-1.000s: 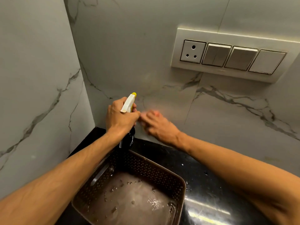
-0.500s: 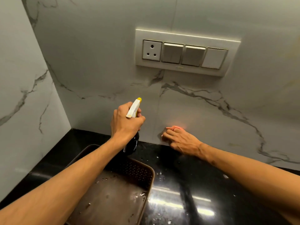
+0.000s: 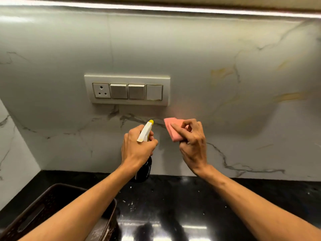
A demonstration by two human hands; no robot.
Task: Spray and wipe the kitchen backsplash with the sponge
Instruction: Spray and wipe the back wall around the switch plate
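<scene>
My left hand (image 3: 137,148) grips a spray bottle (image 3: 145,132) with a white trigger head, a yellow nozzle tip and a dark body, held upright in front of the white marble backsplash (image 3: 217,105). The nozzle points at the wall just below the switch plate. My right hand (image 3: 192,140) pinches a pink sponge (image 3: 173,128) between thumb and fingers, held up close to the wall to the right of the bottle. I cannot tell whether the sponge touches the tile.
A white switch plate (image 3: 127,90) with one socket and three switches sits on the wall above my hands. A brown perforated basket (image 3: 57,193) stands at the lower left on the black glossy counter (image 3: 199,206). A side wall closes the left; a light strip runs overhead.
My right hand has lifted the sponge from the base of the wall by the counter up to just below the switch plate. The view has tilted up and shifted right. My left hand still holds the bottle.
</scene>
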